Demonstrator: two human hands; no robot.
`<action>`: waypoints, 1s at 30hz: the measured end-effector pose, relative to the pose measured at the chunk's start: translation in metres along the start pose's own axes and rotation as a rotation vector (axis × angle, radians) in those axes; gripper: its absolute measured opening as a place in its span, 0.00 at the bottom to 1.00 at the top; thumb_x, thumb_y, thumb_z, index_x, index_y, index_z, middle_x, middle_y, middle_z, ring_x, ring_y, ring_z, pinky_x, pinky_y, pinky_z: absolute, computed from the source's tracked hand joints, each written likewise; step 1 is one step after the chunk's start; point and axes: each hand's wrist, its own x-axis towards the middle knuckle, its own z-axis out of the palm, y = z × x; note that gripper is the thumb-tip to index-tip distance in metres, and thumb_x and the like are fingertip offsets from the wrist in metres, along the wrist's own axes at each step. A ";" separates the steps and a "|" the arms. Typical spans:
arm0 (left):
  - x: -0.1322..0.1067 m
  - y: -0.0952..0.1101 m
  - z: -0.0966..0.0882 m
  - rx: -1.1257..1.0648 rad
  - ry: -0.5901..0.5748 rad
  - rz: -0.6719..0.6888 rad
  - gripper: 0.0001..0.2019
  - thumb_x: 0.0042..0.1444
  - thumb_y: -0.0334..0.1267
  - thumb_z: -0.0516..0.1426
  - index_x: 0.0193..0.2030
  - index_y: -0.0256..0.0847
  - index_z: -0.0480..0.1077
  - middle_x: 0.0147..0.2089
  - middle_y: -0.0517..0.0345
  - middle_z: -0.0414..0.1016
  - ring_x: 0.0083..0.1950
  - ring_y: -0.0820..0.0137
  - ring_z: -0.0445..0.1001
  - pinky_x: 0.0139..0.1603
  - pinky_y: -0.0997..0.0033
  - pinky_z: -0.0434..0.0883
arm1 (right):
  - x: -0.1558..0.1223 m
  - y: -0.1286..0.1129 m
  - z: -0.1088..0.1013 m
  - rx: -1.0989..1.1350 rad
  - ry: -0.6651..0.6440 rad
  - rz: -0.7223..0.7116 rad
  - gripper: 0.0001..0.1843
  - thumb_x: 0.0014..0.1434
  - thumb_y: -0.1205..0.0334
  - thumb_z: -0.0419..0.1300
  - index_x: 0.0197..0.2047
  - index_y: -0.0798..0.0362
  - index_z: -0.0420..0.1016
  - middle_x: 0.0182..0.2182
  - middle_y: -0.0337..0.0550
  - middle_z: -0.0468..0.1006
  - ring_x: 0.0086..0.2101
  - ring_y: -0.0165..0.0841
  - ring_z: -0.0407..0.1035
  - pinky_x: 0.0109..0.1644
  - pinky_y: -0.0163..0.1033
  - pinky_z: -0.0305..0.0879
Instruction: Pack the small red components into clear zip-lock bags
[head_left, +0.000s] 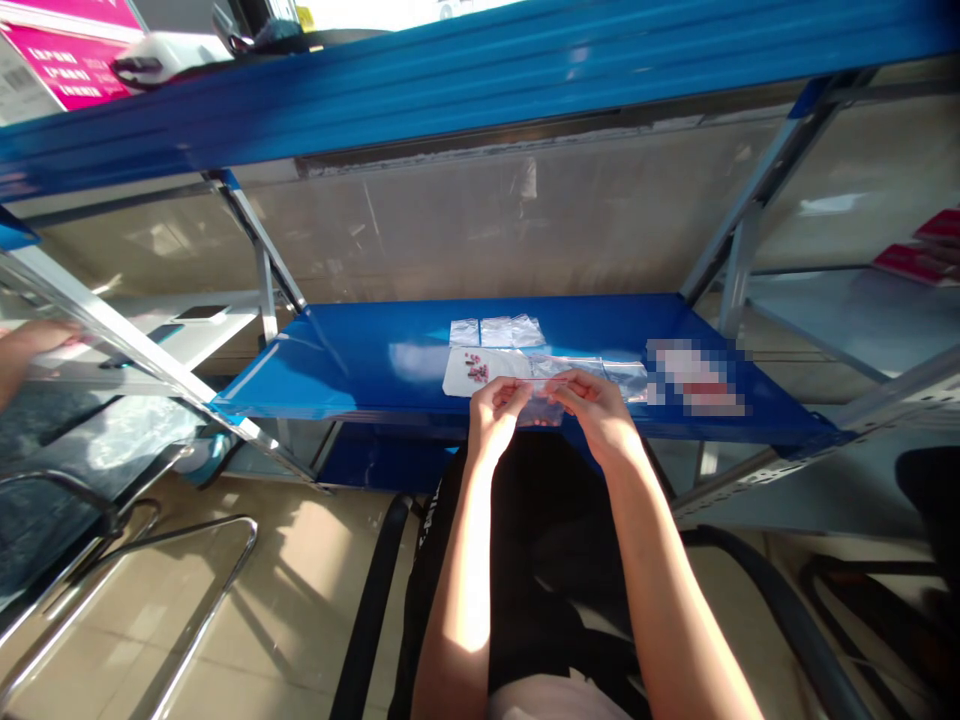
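Note:
My left hand (495,408) and my right hand (596,408) meet at the front edge of a blue shelf (360,360). Both pinch one small clear plastic bag (541,408) between thumbs and fingers. Just beyond it lies a white sheet (459,372) with several small red pieces (475,368) on it. Further back sits a row of small clear bags (496,331). More clear bags (600,370) lie right of the sheet.
A blurred patch (696,376) covers something at the shelf's right. Metal shelf uprights (739,250) flank the board. Another person's hand (30,345) shows at far left. A chrome chair frame (150,560) stands on the tiled floor at lower left. Red packets (919,255) lie on the right shelf.

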 end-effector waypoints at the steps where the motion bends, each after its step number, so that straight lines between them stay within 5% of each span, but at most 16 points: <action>1: 0.000 0.000 0.001 -0.003 0.003 -0.001 0.16 0.58 0.53 0.67 0.39 0.39 0.79 0.36 0.53 0.82 0.40 0.63 0.81 0.45 0.66 0.76 | -0.001 -0.001 0.000 -0.007 -0.017 0.002 0.17 0.47 0.49 0.76 0.31 0.50 0.79 0.28 0.42 0.81 0.32 0.37 0.73 0.38 0.41 0.69; 8: -0.002 0.005 0.003 -0.029 -0.018 0.032 0.16 0.60 0.52 0.65 0.39 0.40 0.77 0.34 0.55 0.82 0.39 0.64 0.81 0.42 0.67 0.76 | -0.002 0.000 0.002 -0.085 -0.123 0.012 0.20 0.52 0.41 0.72 0.35 0.49 0.79 0.31 0.43 0.80 0.34 0.38 0.73 0.37 0.41 0.68; 24: -0.004 -0.001 0.009 0.074 -0.022 0.087 0.13 0.64 0.49 0.63 0.42 0.40 0.77 0.40 0.50 0.83 0.45 0.61 0.82 0.46 0.66 0.76 | -0.003 -0.003 -0.006 -0.102 -0.139 -0.019 0.20 0.51 0.41 0.74 0.34 0.49 0.83 0.32 0.45 0.84 0.37 0.42 0.78 0.43 0.44 0.74; 30: -0.007 0.005 0.012 0.075 -0.035 0.086 0.14 0.64 0.50 0.63 0.42 0.40 0.79 0.42 0.50 0.84 0.45 0.61 0.82 0.47 0.66 0.76 | -0.002 -0.001 -0.010 -0.137 -0.036 -0.033 0.18 0.49 0.41 0.75 0.32 0.47 0.85 0.30 0.44 0.84 0.35 0.44 0.78 0.41 0.45 0.74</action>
